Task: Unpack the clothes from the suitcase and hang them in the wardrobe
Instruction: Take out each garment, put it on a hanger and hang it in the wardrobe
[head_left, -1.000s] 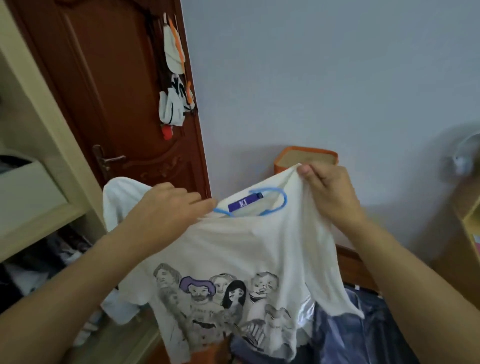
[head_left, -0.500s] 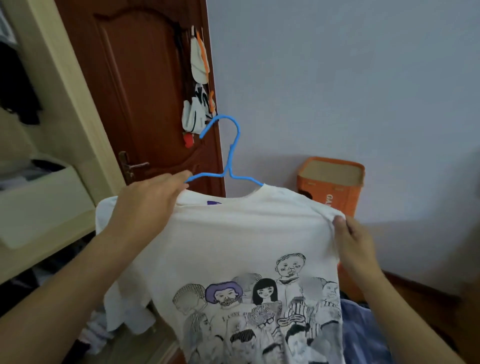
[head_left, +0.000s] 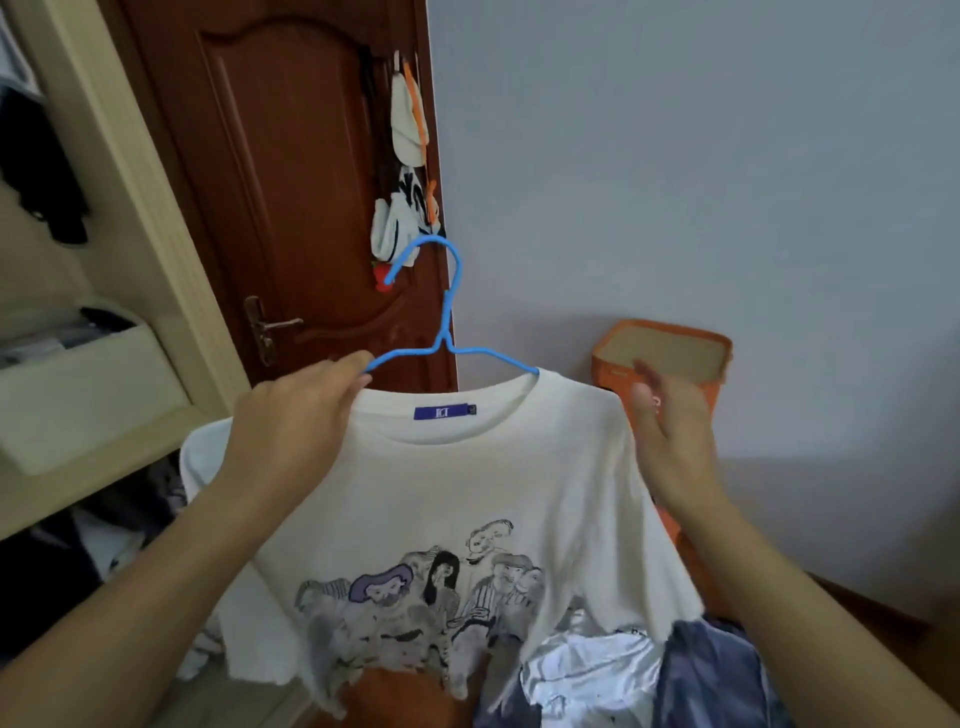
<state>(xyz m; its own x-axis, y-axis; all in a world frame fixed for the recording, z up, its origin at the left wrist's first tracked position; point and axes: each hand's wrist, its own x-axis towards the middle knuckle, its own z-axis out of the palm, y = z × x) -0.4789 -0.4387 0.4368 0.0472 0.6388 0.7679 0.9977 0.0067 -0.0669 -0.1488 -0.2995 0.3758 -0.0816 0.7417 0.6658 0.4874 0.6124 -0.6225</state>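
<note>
**White tee on blue hanger, held up beside the wardrobe**

The cream-white T-shirt (head_left: 467, 483) hangs on a blue wire hanger (head_left: 447, 332), hook upright, neck label facing the camera. A printed group of drawn faces runs across the lower front. The shirt is held in the air in front of the brown door (head_left: 291, 171), with the open wardrobe (head_left: 130, 260) to the left.

Left hand (head_left: 291, 421): grip closed, fingers curled round the left shoulder of the shirt and the hanger arm where it enters the collar. This hand carries the load.

Right hand (head_left: 670, 436): grip loose, fingers straight and together, blurred. It lies against the shirt's right shoulder seam; whether it presses the cloth or only sits just beside it, I cannot tell. It holds nothing.

Below the hem: a heap of clothes (head_left: 649, 675), silvery and blue-grey fabric, with something orange-brown next to it. No suitcase edge can be made out.

Surroundings: an orange bin (head_left: 670, 353) stands against the pale wall (head_left: 701, 182) behind the right hand. White and orange items (head_left: 408, 171) hang at the door's edge. Dark garments (head_left: 41, 161) hang inside the wardrobe, above a pale drawer (head_left: 88, 395).
</note>
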